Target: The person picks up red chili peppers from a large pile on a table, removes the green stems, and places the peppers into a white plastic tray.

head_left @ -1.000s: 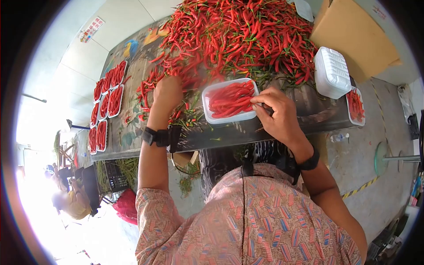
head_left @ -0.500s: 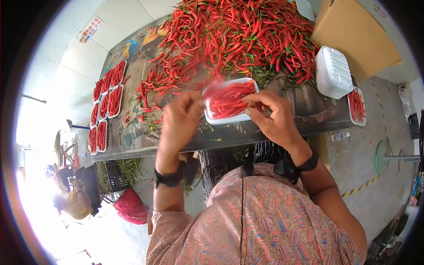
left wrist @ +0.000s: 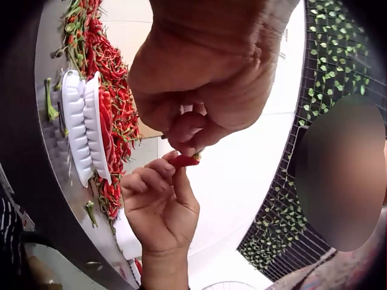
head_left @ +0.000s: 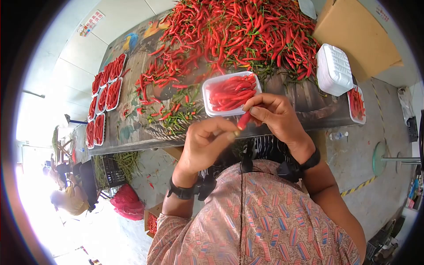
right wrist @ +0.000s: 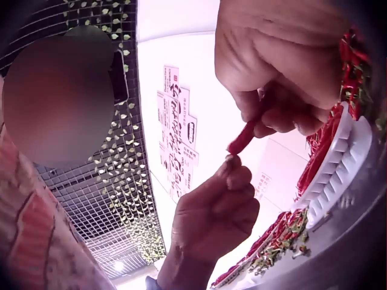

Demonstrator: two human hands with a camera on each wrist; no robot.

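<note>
A red chili pepper is held in front of the table's near edge, its stem end pointing toward my left hand. My right hand pinches its body between thumb and fingers. With thumb and index fingertip, my left hand pinches at the stem end. Both wrist views show the chili bridging the two hands. Just beyond them lies a white plastic tray, filled with chilies laid roughly lengthwise.
A large heap of chilies covers the table's far side. Filled trays line the left edge. Stacked white trays stand at right beside a cardboard box. Cut stems lie left of the tray.
My left hand has come from the loose chilies, past the tray's left side, to the front near my body. My right hand has drawn back from the tray's chilies, holding one chili pepper.
</note>
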